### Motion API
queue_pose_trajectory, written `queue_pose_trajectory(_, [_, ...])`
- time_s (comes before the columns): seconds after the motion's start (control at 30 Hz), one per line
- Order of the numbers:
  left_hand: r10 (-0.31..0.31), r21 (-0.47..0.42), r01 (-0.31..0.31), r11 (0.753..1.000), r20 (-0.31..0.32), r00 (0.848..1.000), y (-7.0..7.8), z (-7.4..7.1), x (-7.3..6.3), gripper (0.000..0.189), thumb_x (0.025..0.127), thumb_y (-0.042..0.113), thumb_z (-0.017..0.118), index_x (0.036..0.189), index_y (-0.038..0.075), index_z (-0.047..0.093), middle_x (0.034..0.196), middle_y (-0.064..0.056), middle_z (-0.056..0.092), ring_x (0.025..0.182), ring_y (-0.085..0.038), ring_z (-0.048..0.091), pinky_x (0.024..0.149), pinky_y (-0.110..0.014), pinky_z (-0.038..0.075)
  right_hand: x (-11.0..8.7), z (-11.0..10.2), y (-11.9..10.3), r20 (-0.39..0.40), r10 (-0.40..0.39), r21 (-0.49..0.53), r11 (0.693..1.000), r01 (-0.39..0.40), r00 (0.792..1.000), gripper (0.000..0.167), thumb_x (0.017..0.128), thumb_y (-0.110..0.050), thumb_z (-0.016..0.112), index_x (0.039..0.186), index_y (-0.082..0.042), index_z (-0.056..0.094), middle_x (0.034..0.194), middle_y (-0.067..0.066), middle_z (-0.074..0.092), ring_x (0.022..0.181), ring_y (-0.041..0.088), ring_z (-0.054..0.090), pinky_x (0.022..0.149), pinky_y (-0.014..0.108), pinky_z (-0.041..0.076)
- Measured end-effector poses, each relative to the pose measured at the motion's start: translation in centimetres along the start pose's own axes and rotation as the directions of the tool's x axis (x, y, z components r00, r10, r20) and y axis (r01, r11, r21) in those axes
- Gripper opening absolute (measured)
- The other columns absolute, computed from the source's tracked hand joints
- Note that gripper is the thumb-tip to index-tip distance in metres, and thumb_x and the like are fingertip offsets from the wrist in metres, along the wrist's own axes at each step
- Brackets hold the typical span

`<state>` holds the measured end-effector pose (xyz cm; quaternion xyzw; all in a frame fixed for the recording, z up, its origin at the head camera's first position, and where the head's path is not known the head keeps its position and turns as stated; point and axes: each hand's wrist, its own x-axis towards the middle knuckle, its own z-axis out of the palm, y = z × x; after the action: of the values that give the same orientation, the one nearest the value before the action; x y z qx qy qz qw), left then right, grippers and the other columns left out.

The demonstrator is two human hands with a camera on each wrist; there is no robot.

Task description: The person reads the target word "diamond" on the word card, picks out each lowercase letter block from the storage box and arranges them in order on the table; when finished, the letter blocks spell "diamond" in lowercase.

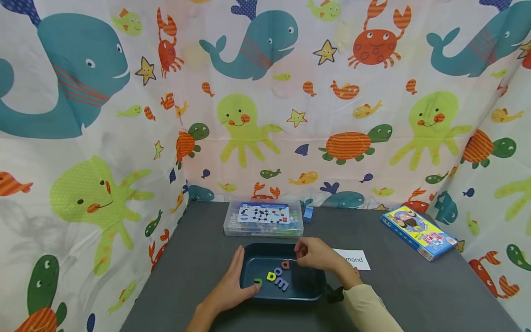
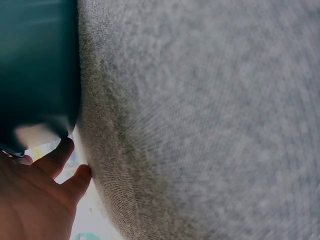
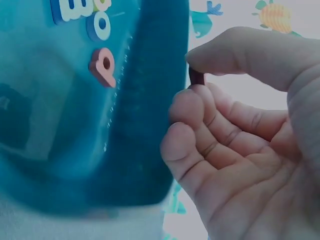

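With the right hand (image 1: 316,253), pinches a small dark piece (image 3: 197,78) at the two-o'clock rim of a glossy dark-teal tray (image 1: 306,285); spreads the left hand (image 1: 230,286) wide against the nine-o'clock wall, thumb over the rim; shows chunky lowercase letters (image 1: 271,276) mid-tray, including a purple m (image 1: 282,283); at three o'clock, reads "mond" on a white card (image 1: 360,263), partly behind the right wrist (image 1: 343,272); at twelve, has a clear plastic box (image 1: 263,229), label (image 1: 263,213) illegible; at one, a blue block (image 1: 308,214); between two and three, a blue-yellow box (image 1: 420,233); behind, sea-creature cloth (image 1: 309,152).
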<state>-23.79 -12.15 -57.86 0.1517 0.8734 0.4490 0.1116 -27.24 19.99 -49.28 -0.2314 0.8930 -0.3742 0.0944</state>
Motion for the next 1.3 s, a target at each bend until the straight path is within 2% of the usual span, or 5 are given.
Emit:
queue_pose_trajectory(0.43, [-0.013, -0.008, 0.013, 1.0, 0.002, 1.0, -0.2, 0.0, 0.1, 0.121, 0.093, 0.057, 0.077, 0.173, 0.012, -0.001, 0.179, -0.01, -0.007, 0.16, -0.043, 0.016, 0.116, -0.075, 0.026, -3.3, -2.0, 1.0, -0.096, 0.076, 0.052, 0.996, -0.071, 0.992, 0.02, 0.089, -0.001, 0.076, 0.105, -0.003, 0.065, 0.085, 0.001, 0.06, 0.079, 0.021, 0.058, 0.069, 0.03, 0.053])
queue_pose_trajectory(0.6, [-0.011, 0.004, 0.011, 1.0, -0.005, 1.0, -0.2, 0.0, 0.0, 0.121, 0.093, 0.057, 0.078, 0.173, 0.012, 0.0, 0.179, -0.01, -0.006, 0.16, -0.043, 0.017, 0.116, -0.075, 0.026, -4.5, -2.6, 2.3, -0.107, 0.073, 0.052, 0.996, -0.068, 0.992, 0.021, 0.088, 0.002, 0.077, 0.106, 0.002, 0.065, 0.085, 0.002, 0.06, 0.079, 0.022, 0.057, 0.067, 0.029, 0.053])
queue_pose_trajectory(0.77, [-0.008, 0.002, 0.008, 1.0, -0.003, 1.0, -0.1, 0.0, 0.0, 0.12, 0.093, 0.057, 0.077, 0.173, 0.012, 0.0, 0.179, -0.01, -0.007, 0.16, -0.042, 0.017, 0.116, -0.075, 0.026, -5.7, -3.2, 3.9, -0.112, 0.071, 0.035, 0.997, -0.067, 0.991, 0.021, 0.088, 0.001, 0.078, 0.104, 0.0, 0.065, 0.085, 0.002, 0.06, 0.078, 0.021, 0.057, 0.066, 0.029, 0.052])
queue_pose_trajectory(1.07, [0.0, -0.013, 0.0, 1.0, 0.002, 1.0, 0.1, -0.2, 0.0, 0.119, 0.094, 0.056, 0.077, 0.174, 0.013, -0.001, 0.179, -0.008, -0.007, 0.16, -0.041, 0.017, 0.117, -0.075, 0.026, -7.9, -4.5, 6.2, -0.138, 0.121, 0.013, 0.993, -0.121, 0.983, 0.02, 0.086, -0.001, 0.077, 0.103, 0.0, 0.066, 0.084, 0.002, 0.058, 0.075, 0.019, 0.055, 0.061, 0.029, 0.048])
queue_pose_trajectory(1.3, [0.001, -0.019, -0.001, 1.0, 0.009, 1.0, 0.0, -0.2, 0.0, 0.118, 0.095, 0.055, 0.077, 0.174, 0.014, -0.001, 0.179, -0.008, -0.008, 0.16, -0.041, 0.016, 0.117, -0.075, 0.026, -9.2, -5.1, 7.8, -0.174, 0.149, -0.023, 0.988, -0.155, 0.973, 0.021, 0.084, -0.002, 0.078, 0.101, 0.001, 0.067, 0.083, 0.0, 0.057, 0.076, 0.019, 0.053, 0.063, 0.029, 0.046])
